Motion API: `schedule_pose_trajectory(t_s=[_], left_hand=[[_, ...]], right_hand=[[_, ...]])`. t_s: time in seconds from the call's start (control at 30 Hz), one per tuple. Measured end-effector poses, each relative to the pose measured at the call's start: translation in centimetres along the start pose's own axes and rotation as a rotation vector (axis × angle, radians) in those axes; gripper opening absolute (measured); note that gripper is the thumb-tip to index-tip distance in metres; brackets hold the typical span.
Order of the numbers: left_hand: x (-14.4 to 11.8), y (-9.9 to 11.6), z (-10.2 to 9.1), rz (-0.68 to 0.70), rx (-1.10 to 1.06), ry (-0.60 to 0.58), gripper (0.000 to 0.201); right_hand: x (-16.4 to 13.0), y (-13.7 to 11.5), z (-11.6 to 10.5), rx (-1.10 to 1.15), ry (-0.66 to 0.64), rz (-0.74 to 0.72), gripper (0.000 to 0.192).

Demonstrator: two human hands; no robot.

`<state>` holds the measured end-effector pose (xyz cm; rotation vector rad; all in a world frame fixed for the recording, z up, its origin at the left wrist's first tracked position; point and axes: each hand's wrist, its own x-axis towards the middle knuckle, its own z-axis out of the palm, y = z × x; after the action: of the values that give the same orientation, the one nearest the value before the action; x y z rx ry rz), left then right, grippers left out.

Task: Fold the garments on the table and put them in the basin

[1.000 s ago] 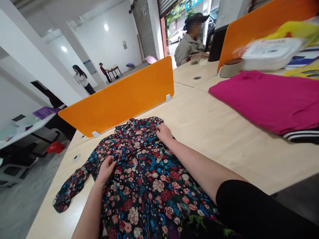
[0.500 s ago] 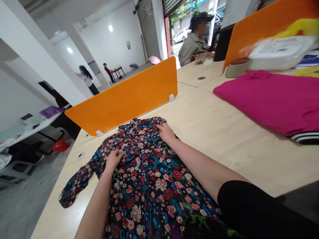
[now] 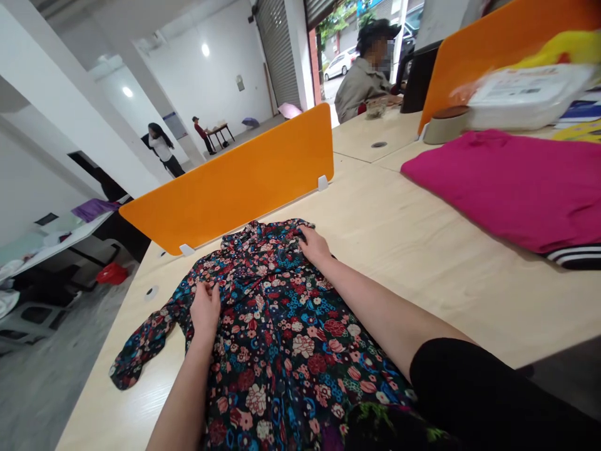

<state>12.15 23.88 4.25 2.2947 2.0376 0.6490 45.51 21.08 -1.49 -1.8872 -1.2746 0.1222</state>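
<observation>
Tilted head view, forward and down, near the floral garment [image 3: 277, 322]

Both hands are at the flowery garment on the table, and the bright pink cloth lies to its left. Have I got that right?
Not quite: the bright pink cloth lies to the right of the flowery garment, as the head view shows. The rest holds: the left hand and right hand are both at the garment on the table.

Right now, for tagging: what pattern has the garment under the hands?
Dark garment with multicoloured flowers; best in head view.
</observation>
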Motion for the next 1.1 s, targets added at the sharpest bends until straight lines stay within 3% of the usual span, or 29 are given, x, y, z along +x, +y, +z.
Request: schedule_pose_trajectory(t_s=[0.27,0.43,0.53,0.67,0.8,0.83,0.9,0.97,1.03,1.1], left_hand=[[0.7,-0.1,0.6,0.035,-0.062,-0.201,0.023],[-0.8,-0.4,-0.6,0.015,-0.133,-0.052,0.025],[-1.7,-0.6,-0.5,-0.013,-0.117,-0.055,0.031],[-2.2,0.2,0.2,0.096,-0.166,-0.101,0.03],[-2.8,0.1,-0.3,0.244,-0.265,0.111,0.024],[-3.0,-0.3,-0.5,0.296,-0.269,0.109,0.023],[-3.3,-1.6,-1.1,0.369,-0.231,-0.047,0.017],[-3.3,-2.8,-1.6,0.328,-0.168,-0.241,0.01],[-3.1,-3.4,-1.9,0.226,-0.133,-0.272,0.01],[-2.7,-3.3,-1.9,0.149,-0.108,-0.206,0.019]], right_hand=[[-0.4,-0.4,-0.3,-0.084,-0.023,-0.004,0.035],[-0.4,-0.8,-0.6,-0.165,-0.069,0.019,0.024],[-0.4,-0.9,-0.6,-0.189,-0.074,0.005,0.024],[-0.4,-1.0,-0.6,-0.191,-0.088,0.009,0.025],[-0.4,-1.2,-0.8,-0.181,-0.098,-0.002,0.025],[-0.4,-1.2,-0.8,-0.182,-0.098,0.0,0.025],[-0.5,-1.3,-0.9,-0.188,-0.101,0.008,0.026],[-0.5,-1.4,-0.9,-0.194,-0.103,0.012,0.026],[-0.5,-1.4,-0.8,-0.197,-0.101,0.011,0.026],[-0.5,-1.3,-0.8,-0.197,-0.097,0.012,0.027]])
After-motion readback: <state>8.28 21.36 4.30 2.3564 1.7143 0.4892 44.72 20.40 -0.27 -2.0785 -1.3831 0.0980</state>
